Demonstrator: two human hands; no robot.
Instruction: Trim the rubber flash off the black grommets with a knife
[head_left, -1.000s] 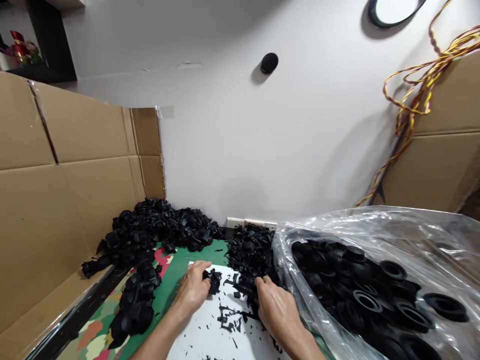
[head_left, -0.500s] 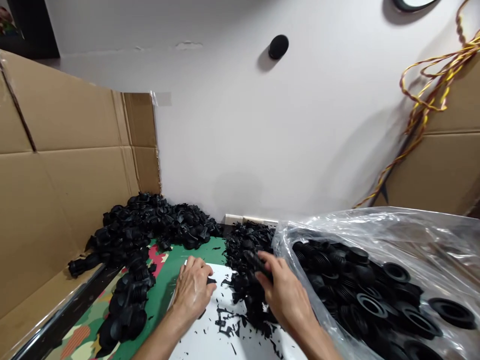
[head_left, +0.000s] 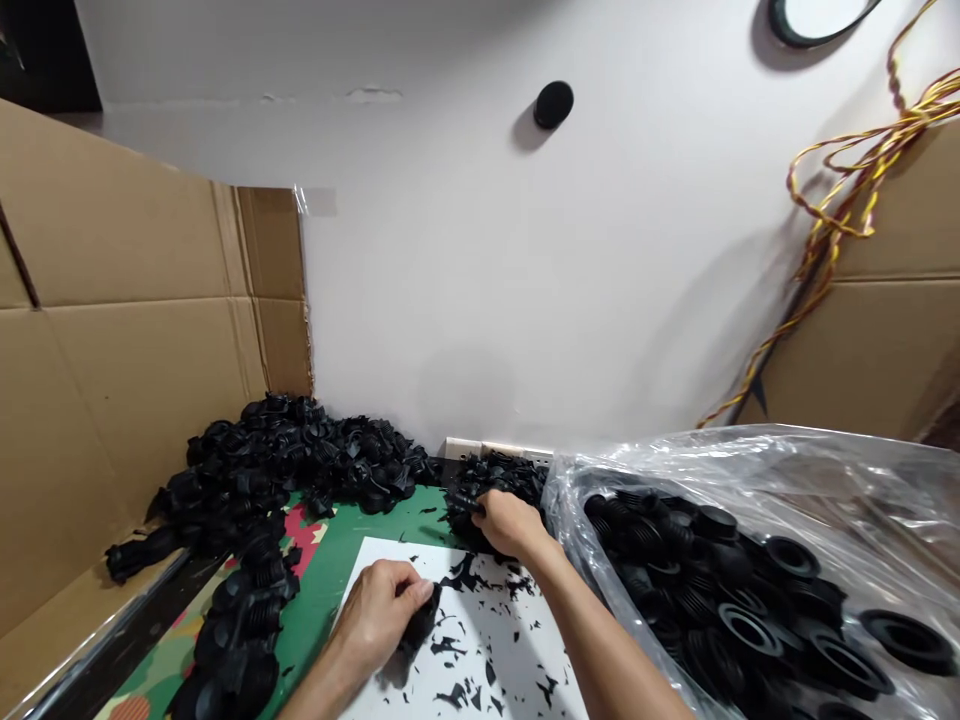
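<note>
My left hand is closed around a black rubber part over the left side of a white board. My right hand reaches to the heap of black scraps behind the board, its fingers pinched on something dark that I cannot make out. Small black trimmings lie scattered across the board. A row of black ribbed parts runs down the green mat on the left.
A large pile of black parts lies against the cardboard at the left. On the right, a clear plastic bag holds black ribbed rings. Twisted yellow-red wires hang at the right.
My right hand has moved back and left, to the scrap heap, and the black scraps under it have shifted off the board's middle. The black part in my left hand now shows more.
</note>
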